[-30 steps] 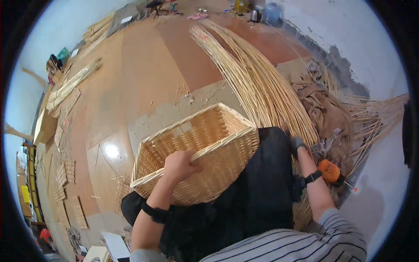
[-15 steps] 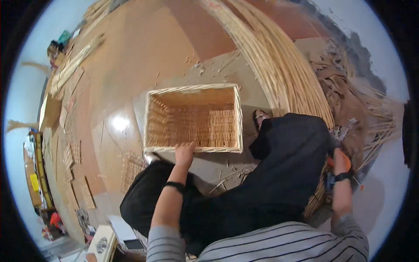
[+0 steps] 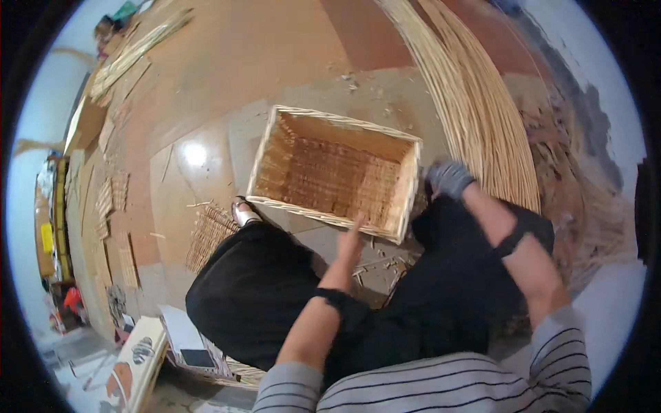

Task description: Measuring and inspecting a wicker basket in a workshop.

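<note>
A rectangular wicker basket [image 3: 337, 217] stands on the floor in front of me, with its open top facing up. Its rim is pale and the weave inside is browner. My left hand [image 3: 350, 244] is closed over the near rim, thumb on the inner side. Close by the basket's right end is my right hand [image 3: 451, 180], in a grey glove. Its fingers are blurred and partly hidden, so I cannot make out their grip or whether they touch the basket.
Long bundled canes [image 3: 475, 103] stretch along the floor at the right, beside brown cloth [image 3: 561, 165]. A flat woven piece [image 3: 210, 237] lies by my left foot [image 3: 244, 210]. Cane scraps [image 3: 382, 268] litter the floor between my legs. More woven panels [image 3: 113, 193] are at the left.
The basket has turned clockwise and shifted right in view, my left hand still on its near rim. My right hand has come from beside an orange thing at far right to the basket's right end.
</note>
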`<action>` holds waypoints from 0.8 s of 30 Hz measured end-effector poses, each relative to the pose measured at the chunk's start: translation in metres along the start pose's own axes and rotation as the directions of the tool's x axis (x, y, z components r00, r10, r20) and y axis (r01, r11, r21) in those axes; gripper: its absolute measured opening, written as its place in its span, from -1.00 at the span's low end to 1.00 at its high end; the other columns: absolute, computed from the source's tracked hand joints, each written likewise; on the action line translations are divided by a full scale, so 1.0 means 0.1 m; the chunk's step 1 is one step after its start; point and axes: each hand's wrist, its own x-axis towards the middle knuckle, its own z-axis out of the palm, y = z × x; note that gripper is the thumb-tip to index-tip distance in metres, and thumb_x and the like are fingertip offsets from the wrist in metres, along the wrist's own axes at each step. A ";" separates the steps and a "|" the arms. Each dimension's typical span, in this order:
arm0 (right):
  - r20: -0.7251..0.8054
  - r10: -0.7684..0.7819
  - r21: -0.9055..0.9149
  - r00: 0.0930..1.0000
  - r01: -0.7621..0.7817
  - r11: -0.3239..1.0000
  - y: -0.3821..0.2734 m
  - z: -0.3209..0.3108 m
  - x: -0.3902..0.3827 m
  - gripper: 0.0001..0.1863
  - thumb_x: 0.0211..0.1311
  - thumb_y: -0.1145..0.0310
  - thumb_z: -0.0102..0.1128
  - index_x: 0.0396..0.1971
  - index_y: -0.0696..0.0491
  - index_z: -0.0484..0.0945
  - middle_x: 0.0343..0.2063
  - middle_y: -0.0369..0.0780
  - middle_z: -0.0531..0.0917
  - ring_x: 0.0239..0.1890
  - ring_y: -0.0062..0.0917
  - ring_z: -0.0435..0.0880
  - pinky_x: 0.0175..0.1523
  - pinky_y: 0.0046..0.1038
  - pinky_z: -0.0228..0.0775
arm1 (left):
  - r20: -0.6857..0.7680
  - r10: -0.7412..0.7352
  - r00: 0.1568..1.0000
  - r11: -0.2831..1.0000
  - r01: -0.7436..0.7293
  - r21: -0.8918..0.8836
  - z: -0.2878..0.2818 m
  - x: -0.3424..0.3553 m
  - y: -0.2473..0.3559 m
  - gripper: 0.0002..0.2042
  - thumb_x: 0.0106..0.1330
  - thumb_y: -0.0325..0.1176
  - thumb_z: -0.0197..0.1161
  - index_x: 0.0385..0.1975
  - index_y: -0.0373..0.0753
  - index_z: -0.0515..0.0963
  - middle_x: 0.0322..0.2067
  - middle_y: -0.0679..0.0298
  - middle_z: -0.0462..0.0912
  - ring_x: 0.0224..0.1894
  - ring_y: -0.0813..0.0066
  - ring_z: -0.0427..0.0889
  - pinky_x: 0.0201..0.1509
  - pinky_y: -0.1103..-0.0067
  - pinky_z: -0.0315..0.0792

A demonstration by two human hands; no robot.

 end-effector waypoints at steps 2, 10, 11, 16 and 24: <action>0.476 0.260 0.579 0.840 -0.522 0.627 -0.32 0.74 0.20 -0.60 -0.15 0.17 0.10 -0.44 0.25 0.37 -0.55 -0.06 0.49 -0.45 -0.29 0.49 -0.39 -0.33 0.34 | -0.094 0.120 0.988 0.943 -0.143 -0.300 0.40 0.30 -0.27 -0.65 -0.15 -0.29 0.21 -0.42 -0.40 0.35 -0.49 0.20 0.40 -0.49 0.43 0.37 -0.41 0.55 0.27; 0.676 0.034 0.177 0.736 -0.207 0.962 -1.04 0.62 -0.11 -0.45 -0.05 -0.06 -0.20 -0.23 0.09 0.38 -0.22 -0.08 0.43 -0.19 -0.28 0.41 -0.07 -0.38 0.18 | -0.225 0.112 0.968 0.896 0.000 0.445 -0.51 0.23 -0.36 -0.70 -0.28 -0.37 0.19 -0.47 -0.36 0.44 -0.52 0.07 0.51 -0.40 0.24 0.51 -0.38 0.48 0.36; 0.528 0.163 0.386 0.833 -0.407 0.828 -0.97 0.56 -0.05 -0.44 -0.11 -0.03 -0.10 -0.19 0.11 0.34 -0.21 -0.06 0.42 -0.19 -0.27 0.41 -0.07 -0.38 0.18 | -0.229 0.110 0.967 0.896 0.003 0.445 -0.83 0.29 -0.41 -0.68 -0.28 -0.34 0.18 -0.45 -0.35 0.44 -0.50 0.04 0.51 -0.39 0.22 0.50 -0.36 0.47 0.36; -0.020 0.517 0.434 0.856 -0.458 0.776 -0.73 0.82 0.16 -0.30 -0.27 0.02 0.15 -0.13 0.17 0.25 -0.22 0.02 0.40 -0.16 -0.23 0.38 -0.06 -0.37 0.18 | -0.368 0.126 0.921 0.938 0.011 0.348 -0.85 0.16 -0.26 -0.70 -0.21 -0.28 0.11 -0.46 -0.34 0.46 -0.50 0.00 0.50 -0.37 0.15 0.49 -0.33 0.44 0.35; 0.138 0.605 0.543 0.784 -0.570 0.616 -0.79 1.21 0.03 -0.44 -0.27 0.05 0.11 -0.31 0.19 0.37 -0.40 0.06 0.46 -0.31 -0.19 0.45 -0.19 -0.37 0.28 | -0.586 0.274 0.763 0.911 -0.010 0.413 -0.63 -0.06 0.07 -0.68 -0.07 -0.18 0.11 -0.53 -0.39 0.47 -0.59 -0.02 0.49 -0.44 0.11 0.49 -0.37 0.42 0.34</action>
